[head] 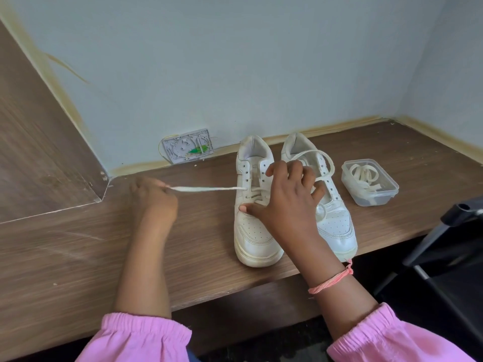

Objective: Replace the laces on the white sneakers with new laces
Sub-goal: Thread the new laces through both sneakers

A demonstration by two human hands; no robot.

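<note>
— Sneakers (257,226): where are they?
— Side by side on the wooden desk (78,252).
— Hands?
— Left hand (153,198) pinches the lace (206,189) taut (pulled leftward); right hand (285,197), fingers spread, presses the left sneaker's tongue.

Table: we see a brown wooden table (78,257).
Wall: a pale blue wall (235,61) stands behind the table.
Small box: an open grey box (187,149) with wires leans on the wall, touching the table's back edge.
Black frame: a black metal frame (444,252) stands just right of the table.
</note>
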